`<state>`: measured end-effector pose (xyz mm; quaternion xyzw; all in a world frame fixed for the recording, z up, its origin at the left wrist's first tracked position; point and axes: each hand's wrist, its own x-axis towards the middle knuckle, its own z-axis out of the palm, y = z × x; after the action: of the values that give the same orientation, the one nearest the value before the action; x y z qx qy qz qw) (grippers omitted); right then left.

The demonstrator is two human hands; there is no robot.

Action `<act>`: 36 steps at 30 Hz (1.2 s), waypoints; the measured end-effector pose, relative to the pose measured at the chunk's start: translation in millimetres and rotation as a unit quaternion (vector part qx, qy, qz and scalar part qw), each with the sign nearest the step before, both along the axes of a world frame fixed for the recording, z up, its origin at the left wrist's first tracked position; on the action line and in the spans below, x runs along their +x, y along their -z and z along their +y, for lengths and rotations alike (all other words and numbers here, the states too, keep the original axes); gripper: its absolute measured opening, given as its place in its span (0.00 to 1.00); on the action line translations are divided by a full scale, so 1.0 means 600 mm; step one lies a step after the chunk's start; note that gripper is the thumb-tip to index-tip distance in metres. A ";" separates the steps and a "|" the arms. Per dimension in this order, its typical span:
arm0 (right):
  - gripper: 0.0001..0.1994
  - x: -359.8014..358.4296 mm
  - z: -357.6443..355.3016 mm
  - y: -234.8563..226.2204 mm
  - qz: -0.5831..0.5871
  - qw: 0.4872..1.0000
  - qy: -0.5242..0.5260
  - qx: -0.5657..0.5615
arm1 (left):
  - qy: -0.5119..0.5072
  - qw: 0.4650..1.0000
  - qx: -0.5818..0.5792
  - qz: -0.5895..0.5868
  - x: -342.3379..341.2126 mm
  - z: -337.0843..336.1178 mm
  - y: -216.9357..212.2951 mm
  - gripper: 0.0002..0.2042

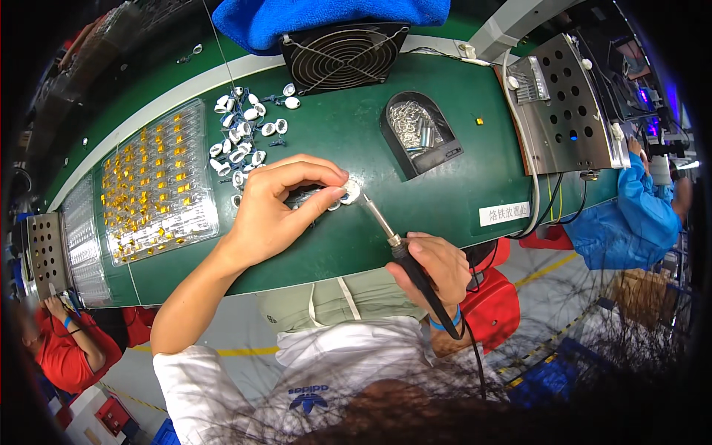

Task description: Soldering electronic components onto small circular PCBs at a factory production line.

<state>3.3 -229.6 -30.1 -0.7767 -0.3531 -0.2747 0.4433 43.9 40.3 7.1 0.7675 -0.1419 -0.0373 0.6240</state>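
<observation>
On a green workbench point(445, 126) seen from above, a person's two bare hands work at the bench's near edge. The left hand point(278, 204) reaches in from the lower left, its thumb and fingers pinched closed on a small white ring-shaped part point(350, 191) that rests on the green surface near the middle of the bench. The right hand point(434, 267) sits lower and to the right, fingers wrapped closed around the black handle of a soldering iron point(397, 248). The iron's thin metal tip slants up and to the left, and its end touches the white part.

Just beyond the left hand lies a loose heap of similar white parts point(241, 133), some with short dark wires. To the left of that heap sits a clear plastic tray point(159, 182), rectangular, filled with rows of small yellow pieces. A second clear tray point(78, 241) lies further left. At the far edge stands a black square fan point(343, 55) with a round wire guard, and a blue cloth point(326, 18) lies behind it. Right of centre is a black arched holder point(419, 133) containing silvery metal shavings. A perforated metal box point(567, 104) stands at the right. Near the front right edge of the bench, a white rectangular label point(504, 213) with dark print is stuck flat to the green surface.

Another person in a blue sleeve point(630, 215) works at the far right; one in red point(63, 356) is at the lower left.
</observation>
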 end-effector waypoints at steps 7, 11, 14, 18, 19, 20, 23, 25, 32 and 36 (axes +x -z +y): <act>0.24 0.008 -0.007 -0.010 0.025 0.999 -0.025 -0.006 | -0.009 1.000 -0.016 0.006 -0.004 -0.005 -0.001 0.13; 0.23 0.012 -0.005 -0.004 0.012 0.999 -0.034 -0.025 | 0.000 1.000 -0.003 -0.012 -0.002 -0.005 -0.001 0.14; 0.23 0.015 -0.002 -0.007 0.011 0.999 -0.036 -0.033 | -0.003 1.000 0.008 -0.021 -0.002 -0.005 -0.002 0.14; 0.23 0.016 -0.001 -0.009 0.013 0.999 -0.036 -0.037 | -0.014 0.999 -0.002 -0.029 -0.002 -0.008 0.001 0.14; 0.23 0.016 -0.001 -0.009 0.013 0.999 -0.037 -0.037 | -0.026 0.999 -0.008 -0.038 -0.003 -0.009 0.003 0.13; 0.23 0.017 0.000 -0.009 0.012 0.999 -0.037 -0.037 | -0.026 0.999 -0.008 -0.038 -0.003 -0.009 0.002 0.13; 0.22 0.015 0.000 -0.008 0.017 0.998 -0.037 -0.040 | -0.026 0.999 -0.005 -0.033 -0.003 -0.008 -0.001 0.14; 0.22 0.016 -0.001 -0.008 0.016 0.998 -0.037 -0.044 | 0.000 0.998 0.031 -0.050 -0.002 -0.005 -0.002 0.15; 0.22 0.016 0.000 -0.011 0.020 0.998 -0.037 -0.049 | -0.003 0.998 0.039 -0.047 -0.002 -0.006 -0.006 0.15; 0.22 0.015 0.000 -0.009 0.019 0.998 -0.034 -0.048 | -0.003 0.998 0.035 -0.049 -0.002 -0.006 -0.005 0.15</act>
<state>12.3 -229.8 -24.5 -0.7900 -0.3835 -0.2273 0.4209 42.7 36.7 10.2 0.7902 -0.1682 -0.0026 0.5893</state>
